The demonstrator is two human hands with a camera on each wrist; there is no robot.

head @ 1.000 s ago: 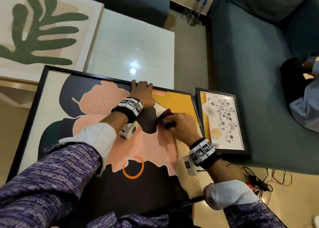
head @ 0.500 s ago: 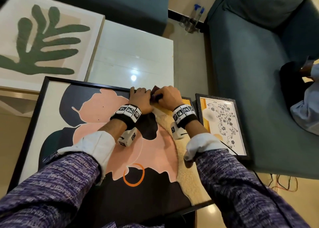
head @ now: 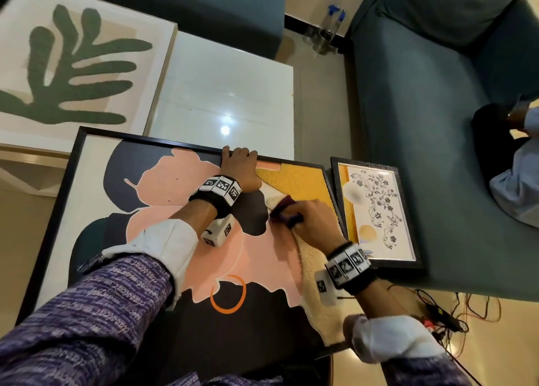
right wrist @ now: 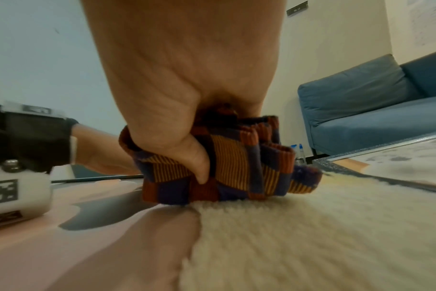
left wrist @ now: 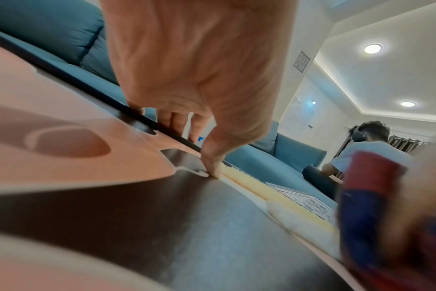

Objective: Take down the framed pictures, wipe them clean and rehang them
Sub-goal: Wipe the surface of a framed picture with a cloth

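A large black-framed picture [head: 96, 210] with pink, dark and yellow shapes lies flat in front of me. My left hand [head: 239, 166] grips its far frame edge [left wrist: 147, 120], fingers curled over the rim and thumb on the glass. My right hand [head: 309, 219] grips a bunched striped red, blue and orange cloth [right wrist: 236, 169] and presses it onto the picture's cream textured area [right wrist: 311, 226], right of centre. A small black-framed floral picture [head: 376, 213] lies on the sofa seat just right of the big one. A third picture with a green leaf [head: 73, 64] lies at the far left.
A white glossy table [head: 227, 88] stands beyond the large picture. Teal sofas [head: 423, 123] run along the right and far sides; another person [head: 513, 175] sits on the right one. Two spray bottles [head: 329, 29] stand on the floor in the corner. Cables [head: 437, 312] trail on the floor at right.
My right hand has drawn the cloth back from the picture's far edge, beside my left hand, toward me and to the right over the cream area. The left hand has stayed on the frame.
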